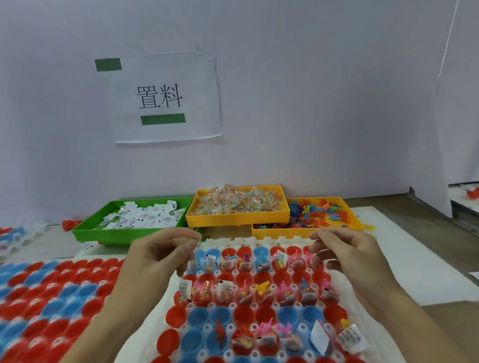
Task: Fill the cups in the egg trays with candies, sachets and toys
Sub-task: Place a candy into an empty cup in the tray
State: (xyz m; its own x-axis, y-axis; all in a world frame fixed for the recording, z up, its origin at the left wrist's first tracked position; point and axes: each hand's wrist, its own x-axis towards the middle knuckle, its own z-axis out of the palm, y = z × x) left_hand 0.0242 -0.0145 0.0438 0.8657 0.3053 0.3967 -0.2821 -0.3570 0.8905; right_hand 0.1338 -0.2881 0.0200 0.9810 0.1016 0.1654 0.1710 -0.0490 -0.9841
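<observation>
**Hovering Over the Half-Filled Tray**

Hovering above the far rows of the white egg tray (258,300), both hands had loosely curled fingers. The left hand (158,252) seemed to pinch something small at its fingertips, though blur hid what it was. The right hand (347,254) hung relaxed with nothing seen in it. Red and blue cups (243,314) filled the tray; several held sachets, candies and small toys. At twelve o'clock from the tray stood a yellow bin of wrapped candies (238,206), at eleven o'clock a green bin of sachets (138,218), at one o'clock a yellow bin of plastic toys (313,214). At nine o'clock lay another tray of cups (41,296). A paper sign (165,98) hung on the wall.
</observation>
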